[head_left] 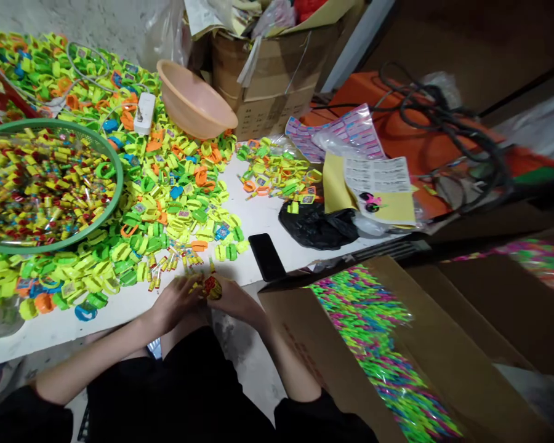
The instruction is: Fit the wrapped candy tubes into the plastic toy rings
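My left hand (178,301) and my right hand (235,299) meet just over the table's front edge. A bundle of small yellow-and-red tubes (213,287) sits in my right hand, its red-marked ends facing up. The fingers of my left hand are closed at the bundle's left side, with bits of yellow showing between them. More loose yellow-and-red tubes (159,271) lie on the white table (233,271) just beyond my hands. Behind them spreads a heap of plastic toy watches (166,215) in yellow, green, orange and blue.
A green basket (117,197) full of yellow-and-red tubes stands at left. Around are a pink bowl (196,101), white power strip (144,114), black phone (266,257), black bag (314,227), printed sheets (378,178) and an open carton (305,344) of colourful bagged pieces.
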A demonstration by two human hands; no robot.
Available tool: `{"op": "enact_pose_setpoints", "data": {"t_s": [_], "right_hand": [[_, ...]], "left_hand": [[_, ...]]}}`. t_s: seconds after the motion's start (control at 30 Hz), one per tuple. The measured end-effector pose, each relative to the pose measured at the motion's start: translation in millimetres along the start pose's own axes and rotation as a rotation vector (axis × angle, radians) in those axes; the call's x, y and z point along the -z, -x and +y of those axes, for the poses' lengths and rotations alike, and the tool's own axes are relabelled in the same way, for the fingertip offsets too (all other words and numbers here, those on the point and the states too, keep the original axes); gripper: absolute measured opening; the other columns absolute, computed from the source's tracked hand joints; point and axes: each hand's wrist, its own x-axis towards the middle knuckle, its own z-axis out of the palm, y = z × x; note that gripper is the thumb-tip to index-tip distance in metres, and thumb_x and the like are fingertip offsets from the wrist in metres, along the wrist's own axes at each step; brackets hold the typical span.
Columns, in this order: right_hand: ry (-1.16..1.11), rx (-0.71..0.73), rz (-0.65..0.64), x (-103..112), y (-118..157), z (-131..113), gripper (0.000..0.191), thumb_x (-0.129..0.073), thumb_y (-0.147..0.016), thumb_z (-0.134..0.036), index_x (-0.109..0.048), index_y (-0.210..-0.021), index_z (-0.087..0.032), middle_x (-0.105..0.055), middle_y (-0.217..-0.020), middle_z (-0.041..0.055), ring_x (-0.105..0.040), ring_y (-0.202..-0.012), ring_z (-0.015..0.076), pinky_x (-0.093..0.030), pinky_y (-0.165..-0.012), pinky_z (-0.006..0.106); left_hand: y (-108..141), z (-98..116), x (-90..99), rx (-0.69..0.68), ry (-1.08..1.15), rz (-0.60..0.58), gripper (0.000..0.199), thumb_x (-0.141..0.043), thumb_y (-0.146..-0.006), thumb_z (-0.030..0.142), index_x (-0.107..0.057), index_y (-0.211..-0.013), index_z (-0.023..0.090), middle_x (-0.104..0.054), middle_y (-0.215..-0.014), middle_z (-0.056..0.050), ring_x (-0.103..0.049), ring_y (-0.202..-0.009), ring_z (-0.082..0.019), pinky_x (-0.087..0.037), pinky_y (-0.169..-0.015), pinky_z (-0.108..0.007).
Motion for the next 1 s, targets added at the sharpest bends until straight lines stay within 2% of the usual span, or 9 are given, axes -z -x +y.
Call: {"op": "enact_pose_setpoints", "data": {"t_s": [0.1, 0.2, 0.27, 0.33, 0.4, 0.53, 0.7, 0.87, 1.0], "right_hand": [[0.031, -0.035, 0.168, 42.0, -6.9, 20.2, 0.026, -0.063, -0.063, -0.021, -0.059, -0.089, -0.020, -0.066, -0.077, -0.0001, -0.060, -0.069, 0.0171, -0.043, -0.060, 0.024], [-0.026, -0.057, 0.750, 92.3, -21.3, 40.9, 0.028, -0.057, -0.073, -0.030, -0.055, -0.098, -0.019, -0.066, -0.082, 0.0038, -0.061, -0.073, 0.0175, -0.046, -0.066, 0.027], [-0.047, -0.003, 1.025, 116.3, -32.0, 55.5, 0.033, -0.054, -0.075, -0.032, -0.053, -0.105, -0.016, -0.065, -0.094, 0.0083, -0.061, -0.081, 0.0176, -0.047, -0.074, 0.029], [-0.061, 0.011, 1.104, 125.3, -40.3, 69.6, 0.035, -0.052, -0.075, -0.030, -0.053, -0.107, -0.014, -0.063, -0.100, 0.0107, -0.060, -0.083, 0.0170, -0.048, -0.076, 0.029], [-0.087, 0.003, 1.048, 119.1, -44.7, 81.0, 0.037, -0.052, -0.073, -0.028, -0.053, -0.107, -0.013, -0.061, -0.100, 0.0109, -0.059, -0.082, 0.0162, -0.049, -0.073, 0.028], [-0.111, -0.012, 0.753, 81.9, -43.9, 89.3, 0.044, -0.053, -0.069, -0.023, -0.052, -0.113, -0.015, -0.063, -0.096, 0.0071, -0.060, -0.080, 0.0159, -0.048, -0.074, 0.028], [-0.022, -0.069, 0.423, 40.8, -35.5, 81.9, 0.048, -0.058, -0.064, -0.019, -0.051, -0.111, -0.020, -0.062, -0.083, -0.0001, -0.057, -0.073, 0.0163, -0.044, -0.066, 0.026], [-0.044, -0.001, 0.414, 25.3, -30.8, 75.5, 0.024, -0.055, -0.069, -0.024, -0.052, -0.093, -0.020, -0.055, -0.070, -0.0040, -0.051, -0.064, 0.0129, -0.039, -0.060, 0.023], [-0.035, 0.051, 0.420, 25.7, -33.4, 67.5, 0.018, -0.053, -0.069, -0.023, -0.051, -0.087, -0.019, -0.054, -0.072, -0.0033, -0.050, -0.067, 0.0133, -0.040, -0.063, 0.024]], "left_hand": [[-15.4, -3.7, -1.9, 0.003, 0.103, 0.155, 0.038, -0.050, -0.090, 0.027, -0.045, -0.126, 0.017, -0.056, -0.124, -0.016, -0.060, -0.100, -0.024, -0.052, -0.081, -0.038], [-39.2, -21.0, -8.4, 0.033, 0.242, 0.224, 0.042, -0.048, -0.091, 0.027, -0.039, -0.131, 0.018, -0.056, -0.124, -0.013, -0.055, -0.112, -0.023, -0.049, -0.090, -0.036], [-58.4, -34.9, -19.3, 0.031, 0.263, 0.144, 0.036, -0.047, -0.090, 0.023, -0.045, -0.126, 0.018, -0.056, -0.122, -0.012, -0.056, -0.111, -0.021, -0.048, -0.090, -0.034], [-78.0, -45.2, -34.3, -0.019, 0.193, -0.013, 0.031, -0.047, -0.088, 0.015, -0.051, -0.119, 0.017, -0.056, -0.122, -0.012, -0.057, -0.108, -0.021, -0.048, -0.088, -0.033], [-96.4, -50.1, -50.2, -0.095, 0.132, -0.122, 0.034, -0.046, -0.085, 0.007, -0.054, -0.115, 0.019, -0.055, -0.124, -0.010, -0.057, -0.105, -0.022, -0.047, -0.088, -0.034], [-126.9, -51.7, -73.3, -0.130, 0.123, -0.165, 0.039, -0.042, -0.082, -0.002, -0.057, -0.111, 0.020, -0.054, -0.126, -0.010, -0.055, -0.106, -0.022, -0.044, -0.086, -0.035], [-140.3, -58.3, -80.9, -0.064, 0.159, -0.177, 0.015, -0.052, -0.085, 0.014, -0.060, -0.099, 0.014, -0.062, -0.099, -0.011, -0.056, -0.092, -0.021, -0.043, -0.078, -0.031], [-117.0, -65.7, -69.1, 0.059, 0.210, -0.135, 0.024, -0.056, -0.086, 0.038, -0.061, -0.097, 0.017, -0.062, -0.087, -0.007, -0.055, -0.085, -0.020, -0.041, -0.073, -0.029], [-93.3, -64.6, -52.1, 0.175, 0.304, -0.050, 0.027, -0.058, -0.084, 0.043, -0.064, -0.095, 0.019, -0.060, -0.080, -0.005, -0.054, -0.078, -0.019, -0.038, -0.070, -0.029]]}}
